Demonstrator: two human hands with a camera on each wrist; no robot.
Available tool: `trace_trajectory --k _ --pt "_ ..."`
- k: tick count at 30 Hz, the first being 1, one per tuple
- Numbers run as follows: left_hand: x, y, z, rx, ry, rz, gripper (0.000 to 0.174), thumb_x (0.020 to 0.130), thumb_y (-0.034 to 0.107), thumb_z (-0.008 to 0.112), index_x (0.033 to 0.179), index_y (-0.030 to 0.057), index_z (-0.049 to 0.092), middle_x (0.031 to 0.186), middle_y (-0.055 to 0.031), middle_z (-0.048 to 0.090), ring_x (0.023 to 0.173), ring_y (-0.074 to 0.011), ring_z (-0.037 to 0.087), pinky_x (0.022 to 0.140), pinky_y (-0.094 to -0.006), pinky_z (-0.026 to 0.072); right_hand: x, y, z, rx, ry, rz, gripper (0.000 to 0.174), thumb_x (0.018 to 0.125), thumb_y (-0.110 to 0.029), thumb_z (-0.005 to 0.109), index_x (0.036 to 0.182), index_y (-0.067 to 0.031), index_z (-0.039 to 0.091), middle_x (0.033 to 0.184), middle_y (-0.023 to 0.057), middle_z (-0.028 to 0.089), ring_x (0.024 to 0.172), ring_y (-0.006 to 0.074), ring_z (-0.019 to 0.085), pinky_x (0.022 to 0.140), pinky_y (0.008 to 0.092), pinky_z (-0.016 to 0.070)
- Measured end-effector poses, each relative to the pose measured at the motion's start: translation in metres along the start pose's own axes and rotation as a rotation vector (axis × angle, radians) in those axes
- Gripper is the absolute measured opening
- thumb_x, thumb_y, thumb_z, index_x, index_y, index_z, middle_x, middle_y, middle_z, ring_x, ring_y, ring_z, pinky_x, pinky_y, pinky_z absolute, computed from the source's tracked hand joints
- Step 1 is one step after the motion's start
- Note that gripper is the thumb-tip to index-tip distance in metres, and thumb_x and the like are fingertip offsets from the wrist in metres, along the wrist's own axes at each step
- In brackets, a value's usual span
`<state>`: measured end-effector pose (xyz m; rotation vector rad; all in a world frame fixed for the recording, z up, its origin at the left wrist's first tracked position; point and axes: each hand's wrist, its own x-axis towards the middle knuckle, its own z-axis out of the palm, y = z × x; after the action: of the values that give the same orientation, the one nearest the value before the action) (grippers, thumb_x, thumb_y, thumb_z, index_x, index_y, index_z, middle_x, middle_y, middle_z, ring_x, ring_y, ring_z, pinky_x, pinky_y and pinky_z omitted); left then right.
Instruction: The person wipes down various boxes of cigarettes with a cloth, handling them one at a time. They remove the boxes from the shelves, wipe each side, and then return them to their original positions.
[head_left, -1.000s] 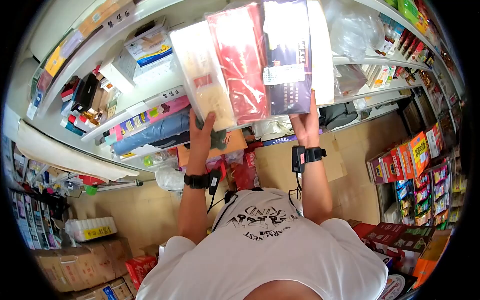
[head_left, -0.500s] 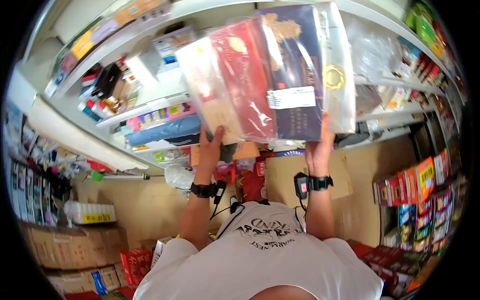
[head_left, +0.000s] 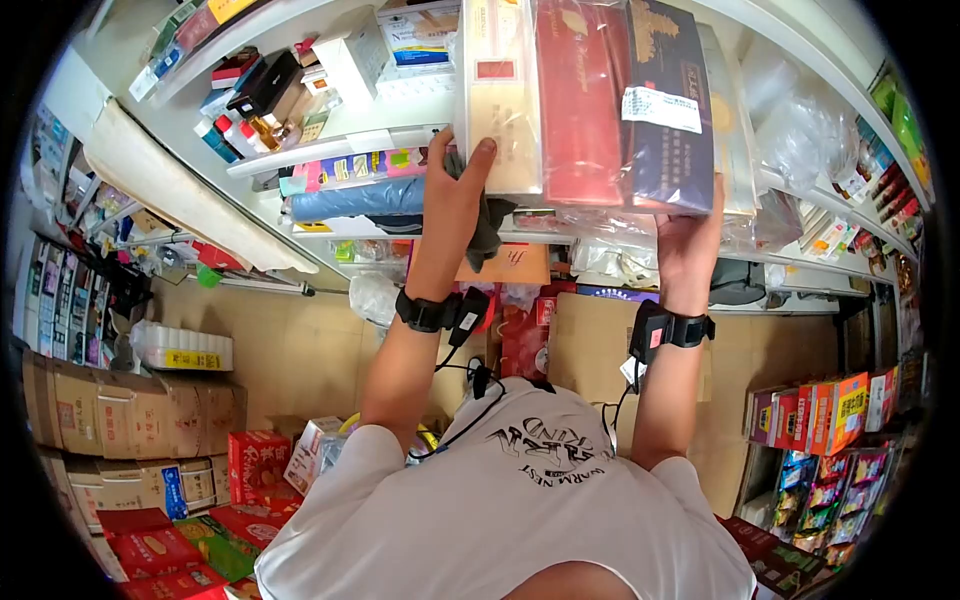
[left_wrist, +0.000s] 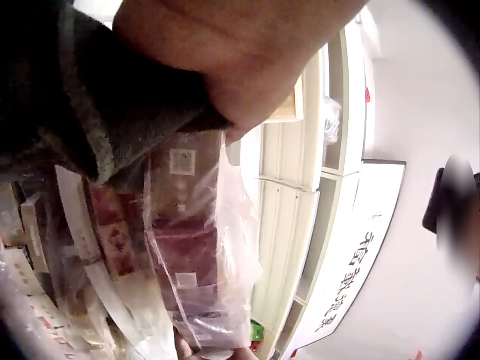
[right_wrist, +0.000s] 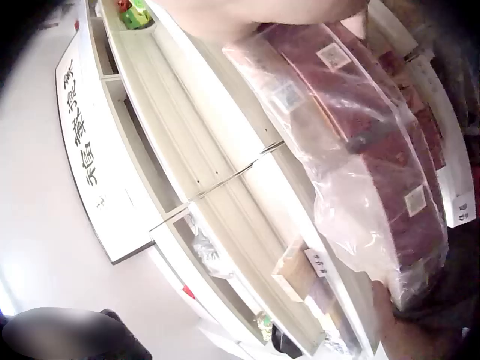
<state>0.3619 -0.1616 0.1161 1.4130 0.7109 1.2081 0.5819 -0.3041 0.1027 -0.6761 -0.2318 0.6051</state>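
Side by side in clear plastic lie flat boxes: cream (head_left: 503, 115), red (head_left: 580, 110), dark blue with a white label (head_left: 668, 150), and a pale one (head_left: 735, 150) at the right. My left hand (head_left: 455, 205) grips the cream box's lower left corner, thumb on top, with a dark grey cloth (head_left: 487, 235) hanging beneath its fingers. Under the dark blue box's near edge, my right hand (head_left: 688, 250) holds the set, its fingers mostly hidden below. In the wrist views, plastic covers the boxes' undersides (left_wrist: 187, 255) (right_wrist: 390, 157); the cloth (left_wrist: 142, 97) lies against the left hand.
Shelves (head_left: 400, 125) with bottles and small cartons run behind the boxes, and a clear plastic bag (head_left: 805, 135) sits to their right. Cardboard cartons (head_left: 140, 415) stand at left, red and orange packs (head_left: 815, 415) at right. A flattened carton (head_left: 595, 340) is on the floor.
In the head view, the boxes and both hands have shifted right, and the shelves have shifted right and upward too. Both hands still hold the boxes.
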Motion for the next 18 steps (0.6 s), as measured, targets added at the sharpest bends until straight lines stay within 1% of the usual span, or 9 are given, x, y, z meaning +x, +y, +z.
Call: trace_trajectory --k 4,6,7,9,10,12,14,16,18 --pt "0.002 0.011 0.006 -0.074 0.023 -0.019 0.06 0.095 0.038 0.061 0.136 -0.001 0.042 0.119 -0.0144 0.057 0.108 -0.0182 0.052 0.095 -0.0298 0.0415 -0.022 -0.014 0.023 0.14 -0.147 -0.05 0.059 0.096 -0.05 0.054 0.132 -0.004 0.045 0.13 0.0142 0.053 0.114 0.0317 0.056 0.095 0.05 0.0487" --pt "0.008 -0.002 0.004 -0.137 0.005 0.015 0.067 0.097 0.047 0.054 0.141 -0.0008 0.038 0.13 -0.0162 0.051 0.119 -0.0213 0.046 0.104 -0.0313 0.034 -0.03 -0.006 0.026 0.248 -0.225 -0.021 0.059 0.096 -0.05 0.054 0.133 -0.005 0.045 0.13 0.0138 0.054 0.114 0.031 0.056 0.095 0.0502 0.0488" --pt "0.009 -0.007 0.004 -0.141 -0.002 0.018 0.067 0.097 0.047 0.054 0.141 -0.0008 0.038 0.13 -0.0162 0.051 0.119 -0.0213 0.046 0.104 -0.0313 0.034 -0.032 -0.002 0.023 0.354 -0.296 0.015 0.058 0.096 -0.049 0.054 0.133 -0.006 0.045 0.13 0.0134 0.054 0.115 0.0302 0.055 0.094 0.0505 0.049" --pt "0.011 -0.014 0.003 -0.171 0.0 0.01 0.067 0.1 0.05 0.045 0.144 0.0001 0.036 0.137 -0.017 0.045 0.126 -0.0232 0.041 0.108 -0.0316 0.0292 -0.032 0.017 0.019 0.158 -0.318 -0.05 0.043 0.096 -0.046 0.057 0.124 -0.0129 0.053 0.124 0.0098 0.058 0.109 0.0255 0.059 0.089 0.0465 0.0536" --pt "0.011 -0.018 0.001 -0.172 -0.007 0.021 0.067 0.1 0.05 0.045 0.144 0.0001 0.036 0.137 -0.017 0.045 0.126 -0.0232 0.041 0.108 -0.0316 0.0292 -0.031 0.025 0.016 0.143 -0.313 -0.029 0.038 0.097 -0.044 0.056 0.12 -0.0131 0.055 0.122 0.0085 0.059 0.107 0.0236 0.06 0.087 0.0449 0.0545" --pt "0.009 -0.021 -0.004 -0.137 0.005 0.054 0.054 0.104 0.038 0.039 0.143 0.0014 0.04 0.137 -0.008 0.049 0.124 -0.019 0.045 0.108 -0.0335 0.0332 -0.031 0.031 0.02 0.139 -0.319 -0.023 0.034 0.098 -0.042 0.055 0.117 -0.0134 0.057 0.119 0.0073 0.06 0.105 0.0217 0.06 0.086 0.0433 0.0555" --pt "-0.003 -0.005 -0.006 -0.176 -0.055 -0.003 0.053 0.104 0.037 0.04 0.144 0.0032 0.038 0.137 -0.009 0.048 0.124 -0.0192 0.046 0.107 -0.0333 0.0341 -0.032 0.031 0.026 0.14 -0.225 -0.011 0.03 0.098 -0.036 0.059 0.119 -0.0155 0.052 0.117 0.0015 0.054 0.105 0.0174 0.057 0.075 0.0366 0.0572" --pt "-0.014 0.0 -0.014 -0.212 -0.106 -0.071 0.053 0.103 0.036 0.041 0.146 0.005 0.036 0.137 -0.01 0.048 0.123 -0.0193 0.047 0.106 -0.0332 0.0351 -0.032 0.03 0.027 0.166 -0.251 0.004 0.03 0.098 -0.036 0.059 0.119 -0.0157 0.052 0.117 0.0012 0.054 0.106 0.0172 0.057 0.075 0.0367 0.0568" --pt "-0.021 -0.007 -0.03 -0.204 -0.029 -0.139 0.053 0.103 0.037 0.047 0.146 0.0095 0.035 0.132 -0.0149 0.052 0.119 -0.0218 0.049 0.104 -0.0343 0.037 -0.032 0.033 0.023 0.195 -0.262 0.025 0.031 0.098 -0.037 0.058 0.12 -0.0157 0.052 0.119 0.0009 0.054 0.109 0.0177 0.056 0.078 0.038 0.0554"
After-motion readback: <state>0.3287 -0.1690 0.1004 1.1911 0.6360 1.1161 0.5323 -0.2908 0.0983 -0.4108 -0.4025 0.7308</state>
